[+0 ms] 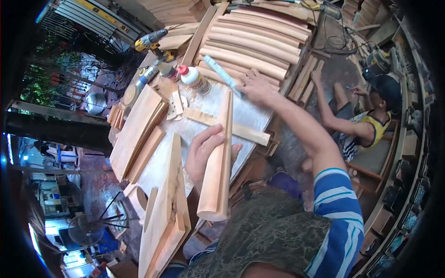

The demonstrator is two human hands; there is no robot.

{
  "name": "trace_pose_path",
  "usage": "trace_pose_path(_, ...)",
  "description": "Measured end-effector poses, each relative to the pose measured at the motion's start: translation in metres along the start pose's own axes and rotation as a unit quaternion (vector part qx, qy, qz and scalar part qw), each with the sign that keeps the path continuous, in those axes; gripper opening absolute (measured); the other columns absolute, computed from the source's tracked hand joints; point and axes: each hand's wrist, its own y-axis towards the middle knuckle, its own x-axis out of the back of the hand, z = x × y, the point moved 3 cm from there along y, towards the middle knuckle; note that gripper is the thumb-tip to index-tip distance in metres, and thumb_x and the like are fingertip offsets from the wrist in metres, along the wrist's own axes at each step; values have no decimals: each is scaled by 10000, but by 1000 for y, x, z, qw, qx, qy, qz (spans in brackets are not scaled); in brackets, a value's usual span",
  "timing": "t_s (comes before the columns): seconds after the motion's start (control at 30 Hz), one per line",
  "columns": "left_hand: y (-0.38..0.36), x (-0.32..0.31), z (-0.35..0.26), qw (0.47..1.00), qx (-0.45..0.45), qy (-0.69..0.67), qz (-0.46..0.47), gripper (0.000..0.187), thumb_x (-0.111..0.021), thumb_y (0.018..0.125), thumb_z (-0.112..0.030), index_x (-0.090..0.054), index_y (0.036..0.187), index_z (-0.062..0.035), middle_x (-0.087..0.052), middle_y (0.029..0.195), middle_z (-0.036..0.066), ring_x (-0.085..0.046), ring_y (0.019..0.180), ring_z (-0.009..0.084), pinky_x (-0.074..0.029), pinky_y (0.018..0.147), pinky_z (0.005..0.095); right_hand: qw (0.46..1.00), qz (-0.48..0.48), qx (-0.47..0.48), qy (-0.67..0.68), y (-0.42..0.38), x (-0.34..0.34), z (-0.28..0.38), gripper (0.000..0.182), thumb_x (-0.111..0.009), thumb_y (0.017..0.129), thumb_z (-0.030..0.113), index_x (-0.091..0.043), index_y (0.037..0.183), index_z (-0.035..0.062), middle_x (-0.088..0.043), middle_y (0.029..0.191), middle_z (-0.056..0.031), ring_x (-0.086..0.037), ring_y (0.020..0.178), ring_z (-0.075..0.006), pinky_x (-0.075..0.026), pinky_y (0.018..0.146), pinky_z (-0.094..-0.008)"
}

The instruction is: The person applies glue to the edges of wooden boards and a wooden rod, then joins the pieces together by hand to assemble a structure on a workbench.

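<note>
My left hand [204, 150] is wrapped around a long, rounded wooden piece [216, 178], which slants up over the worktable [157, 148]. Its near end is broad and points toward my body. Farther out, my right hand [257, 88] has its fingers at the lower end of a light-blue flat strip [219, 72] and appears to grip it. What the strip is made of cannot be made out. Several curved wooden slats [252, 46] lie side by side just beyond that hand. A white glue bottle with a red cap [194, 79] stands left of the strip.
A flat wooden stick [250, 133] crosses the table under the held piece. Stacked boards [139, 132] and upright pieces [169, 204] stand at left. A yellow drill [150, 41] rests at the far edge. Another person [366, 125] sits low at right, handling wood.
</note>
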Motion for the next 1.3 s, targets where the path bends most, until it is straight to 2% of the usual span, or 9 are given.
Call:
trace_pose_path(0.2, -19, -1, 10, 997, 68, 27, -3, 440, -858, 798, -73, -596, 1152, -70, -596, 1195, 180, -626, 1000, 295, -528, 844, 378, 996, -23, -49, 72, 11, 24, 16, 368, -583, 927, 201, -699, 1275, 170, -650, 1168, -163, -559, 1207, -354, -455, 1023, -496)
trace_pose_path(0.33, -45, -11, 15, 990, 134, 31, -25, 412, -846, 805, -86, -587, 1126, -77, -551, 1209, 183, -568, 1093, 318, -469, 936, 414, 878, -157, -190, 410, 37, 27, 34, 333, -588, 916, 190, -708, 1212, 96, -691, 895, -133, -657, 681, -289, -558, 688, -475)
trace_pose_path(0.43, -69, -12, 18, 986, 166, -3, -18, 432, -810, 835, -70, -534, 1168, -56, -533, 1205, 194, -549, 1134, 323, -442, 985, 439, 464, 62, -358, 808, 59, 9, 53, 389, -521, 1026, 298, -556, 1292, 16, -673, 906, -116, -638, 623, -192, -580, 563, -376)
trace_pose_path(0.53, -76, -12, 18, 979, 203, -28, -7, 418, -753, 888, -45, -489, 1212, -30, -527, 1201, 193, -539, 1188, 292, -458, 979, 411, 411, 90, -354, 835, 88, -1, 63, 430, -461, 1053, 364, -475, 1367, 70, -688, 958, -118, -645, 635, -173, -576, 601, -349)
trace_pose_path(0.73, -68, 5, 16, 961, 246, 10, 126, 505, -599, 972, 31, -315, 1385, -33, -561, 1166, 162, -659, 986, 206, -505, 924, 344, 464, 209, -311, 803, 127, -13, 61, 435, -515, 1001, 340, -550, 1348, 80, -704, 1053, -165, -686, 685, -219, -599, 593, -404)
trace_pose_path(0.9, -66, 7, 22, 968, 209, -73, 122, 474, -580, 975, 22, -334, 1374, -50, -609, 1063, 118, -651, 938, 189, -416, 1023, 403, 769, 211, -188, 573, 158, 1, 56, 723, -804, 772, 317, -486, 1359, 39, -671, 1142, -209, -736, 763, -258, -611, 534, -353)
trace_pose_path(1.0, -55, 10, 18, 971, 171, -37, 162, 479, -597, 966, 16, -344, 1366, -58, -576, 1165, 127, -645, 992, 187, -447, 1002, 398, 830, 121, -214, 501, 167, -6, 58, 797, -841, 707, 353, -496, 1357, 48, -677, 1116, -216, -732, 730, -269, -602, 522, -347)
trace_pose_path(1.13, -68, 6, 14, 904, 339, -247, 82, 568, -639, 953, -3, -315, 1416, -61, -397, 1428, 172, -644, 1079, 210, -526, 948, 361, 912, 65, -204, 351, 177, -28, 57, 857, -881, 628, 441, -567, 1344, 88, -656, 1252, -181, -648, 1124, -334, -567, 917, -435)
trace_pose_path(1.3, -82, 0, -4, 828, 374, -401, 119, 1012, -873, 819, -200, -202, 1561, -48, -182, 1604, 139, -489, 1384, 303, -436, 1159, 403, 840, 16, -136, 525, 158, -13, 37, 800, -850, 637, 391, -593, 1313, 49, -637, 1291, -213, -650, 1165, -322, -540, 968, -394)
